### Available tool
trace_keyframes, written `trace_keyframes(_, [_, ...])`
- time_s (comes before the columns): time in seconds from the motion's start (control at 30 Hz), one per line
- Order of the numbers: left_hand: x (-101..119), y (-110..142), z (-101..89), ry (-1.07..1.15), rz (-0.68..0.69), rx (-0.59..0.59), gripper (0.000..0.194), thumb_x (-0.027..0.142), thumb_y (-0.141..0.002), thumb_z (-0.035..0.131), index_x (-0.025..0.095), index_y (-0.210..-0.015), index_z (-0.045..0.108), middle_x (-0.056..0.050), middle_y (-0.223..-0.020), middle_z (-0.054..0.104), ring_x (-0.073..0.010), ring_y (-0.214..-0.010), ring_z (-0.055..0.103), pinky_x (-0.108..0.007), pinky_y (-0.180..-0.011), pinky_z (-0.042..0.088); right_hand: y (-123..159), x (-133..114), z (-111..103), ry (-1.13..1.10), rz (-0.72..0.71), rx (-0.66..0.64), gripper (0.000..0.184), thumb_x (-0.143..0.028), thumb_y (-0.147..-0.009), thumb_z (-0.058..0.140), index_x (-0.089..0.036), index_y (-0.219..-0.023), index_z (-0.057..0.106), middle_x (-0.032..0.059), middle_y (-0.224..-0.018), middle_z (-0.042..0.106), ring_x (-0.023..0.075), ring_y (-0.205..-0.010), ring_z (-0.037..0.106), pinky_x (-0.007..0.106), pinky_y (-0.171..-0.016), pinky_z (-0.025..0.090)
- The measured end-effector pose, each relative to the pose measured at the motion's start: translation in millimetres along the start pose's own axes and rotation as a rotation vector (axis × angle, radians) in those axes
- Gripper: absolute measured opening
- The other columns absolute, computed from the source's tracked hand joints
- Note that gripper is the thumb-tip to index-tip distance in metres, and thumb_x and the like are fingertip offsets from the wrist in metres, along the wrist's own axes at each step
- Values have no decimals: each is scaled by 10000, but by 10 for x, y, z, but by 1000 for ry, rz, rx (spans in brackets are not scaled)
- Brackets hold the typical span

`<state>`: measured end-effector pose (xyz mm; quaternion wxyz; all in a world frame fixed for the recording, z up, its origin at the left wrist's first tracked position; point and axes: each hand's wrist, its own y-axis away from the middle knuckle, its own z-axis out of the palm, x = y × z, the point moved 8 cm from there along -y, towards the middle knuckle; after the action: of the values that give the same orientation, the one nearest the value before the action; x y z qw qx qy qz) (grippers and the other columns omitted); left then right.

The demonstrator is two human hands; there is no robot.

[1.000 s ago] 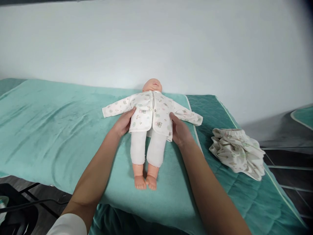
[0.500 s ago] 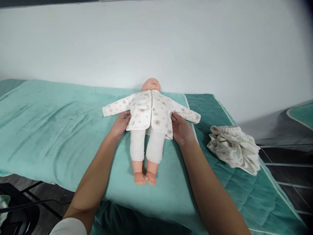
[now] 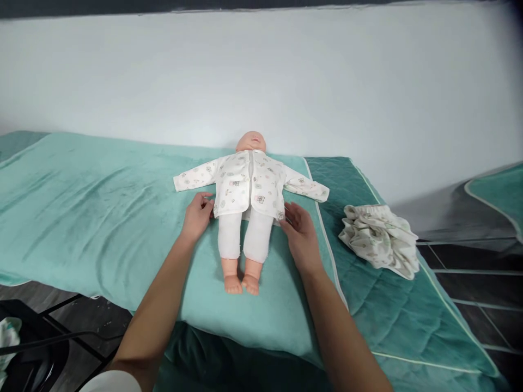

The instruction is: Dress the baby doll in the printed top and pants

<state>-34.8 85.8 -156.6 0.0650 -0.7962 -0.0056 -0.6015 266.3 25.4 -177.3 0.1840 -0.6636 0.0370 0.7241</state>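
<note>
A baby doll (image 3: 251, 141) lies on its back, head toward the wall. It wears a white printed baby jacket (image 3: 235, 188) with sleeves spread wide, its two front panels meeting along the middle, and plain white cloth covers its legs; the feet are bare. At the jacket's lower left corner, my left hand (image 3: 196, 216) is closed, fingertips and thumb at the hem. My right hand (image 3: 303, 234) pinches the hem at the lower right corner, its fingers curled. The exact grip of the left fingertips is partly hidden.
Crumpled printed baby trousers (image 3: 379, 239) lie to the right on a dark green quilted cover (image 3: 368, 310). Under the doll is a light green sheet (image 3: 102, 218). Behind stands a white wall (image 3: 261, 71). A black chair-like object (image 3: 44, 348) and cable are at lower left.
Both hands have slid from the jacket's sides down to its lower corners. The view has shifted slightly, and the doll still lies in the same place.
</note>
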Motion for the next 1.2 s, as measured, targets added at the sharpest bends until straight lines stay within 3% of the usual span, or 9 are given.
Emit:
trace_keyframes(0.13, [58,215,-59,-86,103,13,329,196,-856,555,203,-1185,566,-9,-897,634,-151,-837,619,-294,-784,505,259,-88,-44,246,-92,-18,568,-235,-802,645,-230,-1357,523,132,-1437,561,255,-1325,557,524,-1153,438])
trace_keyframes(0.3, [88,396,13,-277,150,-53,544,192,-794,633,211,-1325,516,-43,-1031,655,-191,-966,618,-336,-890,498,166,-191,71,625,-187,2,449,-312,-829,608,-167,-1254,600,152,-1178,617,276,-1074,618,490,-953,533])
trace_keyframes(0.4, [125,379,60,-441,158,-37,483,266,-859,609,209,-1333,537,-62,-1014,674,-222,-946,627,-364,-881,490,50,-212,115,741,-183,43,309,-317,-822,583,-168,-1086,636,112,-1003,628,269,-953,600,444,-857,516])
trace_keyframes(0.5, [162,319,115,-591,129,-35,431,276,-912,539,211,-1338,556,-72,-979,693,-247,-888,637,-362,-807,474,-1,-179,100,702,-114,72,240,-392,-858,579,-192,-987,613,63,-895,639,233,-813,589,386,-764,480])
trace_keyframes(0.67, [203,300,121,-616,112,-23,424,232,-909,519,233,-1330,567,-43,-909,697,-237,-823,638,-321,-724,437,29,-169,66,691,-58,90,231,-439,-870,568,-210,-903,577,21,-779,631,198,-683,548,334,-664,404])
trace_keyframes(1.0, [167,362,-4,-558,126,96,377,182,-844,578,239,-1214,618,-13,-780,649,-220,-712,595,-288,-672,375,55,-203,-136,684,-75,225,171,-331,-793,598,-217,-920,584,13,-767,628,204,-681,551,327,-632,398])
trace_keyframes(1.1, [148,360,3,-563,124,96,344,197,-864,575,227,-1203,622,-15,-775,639,-213,-707,589,-294,-691,397,77,-278,-92,693,-189,220,192,-313,-834,581,-205,-990,611,41,-857,632,208,-737,558,357,-694,464])
trace_keyframes(1.2, [222,387,-8,-525,229,131,351,238,-902,566,209,-1250,598,-48,-896,650,-221,-825,605,-325,-772,457,153,-446,60,725,-412,160,298,-244,-882,551,-196,-1163,635,117,-1113,613,255,-995,585,441,-884,514])
